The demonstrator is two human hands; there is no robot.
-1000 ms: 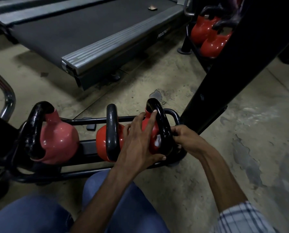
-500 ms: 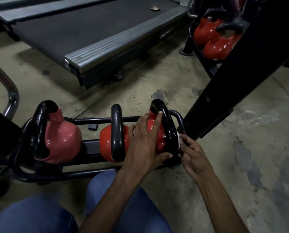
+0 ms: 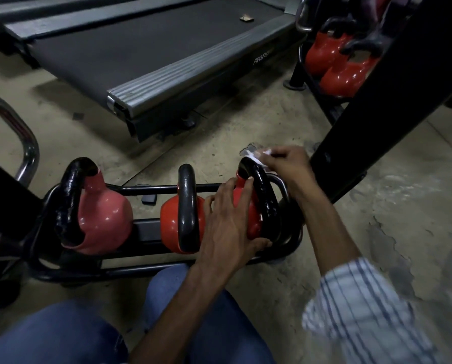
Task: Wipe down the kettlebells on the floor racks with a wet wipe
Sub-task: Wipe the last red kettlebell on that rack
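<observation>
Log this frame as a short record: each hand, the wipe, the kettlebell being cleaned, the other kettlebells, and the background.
left hand: fingers spread flat against the right kettlebell, steadying it
right hand: pinches the wet wipe at the top of that kettlebell's black handle
near rack: holds three kettlebells; the middle kettlebell and left kettlebell are untouched
upper right: two more red kettlebells
background: treadmill
</observation>
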